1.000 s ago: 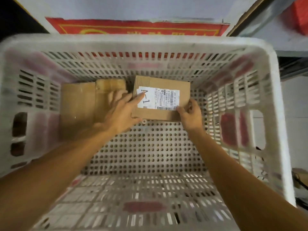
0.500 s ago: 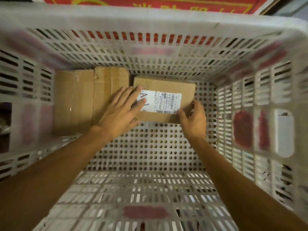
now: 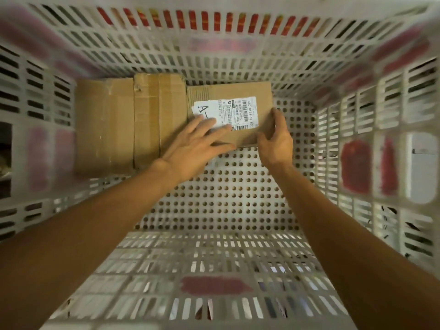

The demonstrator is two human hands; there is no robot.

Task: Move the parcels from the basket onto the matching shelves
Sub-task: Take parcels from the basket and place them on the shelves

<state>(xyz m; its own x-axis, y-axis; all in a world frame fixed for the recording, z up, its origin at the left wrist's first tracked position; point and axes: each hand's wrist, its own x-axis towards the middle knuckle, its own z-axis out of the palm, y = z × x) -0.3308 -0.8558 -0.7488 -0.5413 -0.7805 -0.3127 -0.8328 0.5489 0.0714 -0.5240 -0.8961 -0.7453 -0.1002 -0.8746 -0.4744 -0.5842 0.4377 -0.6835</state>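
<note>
Now, leftmost on the floor of the white perforated plastic basket (image 3: pixel 238 201): a large plain brown cardboard box (image 3: pixel 104 125), lying flat, touching a narrower tape-seamed brown cardboard box (image 3: pixel 159 110). Next along, against the far wall and touching that taped neighbour, the small brown cardboard parcel (image 3: pixel 240 91) with a white printed shipping label (image 3: pixel 238 108) marked "A" (rest of the code hidden under fingers). Left hand (image 3: pixel 197 144) flat on top, fingers straight and spread over the label, pressing rather than clasping. Right hand (image 3: pixel 276 136) clamped on the near right corner, fingers curled up the side. Probably the pick-up just starting. Best done by tipping the right side up a little, slipping the left hand down onto the freed left edge, squeezing from both sides, then lifting straight up — clear of the taped box and the wall — and reading the full code before choosing a shelf.
</note>
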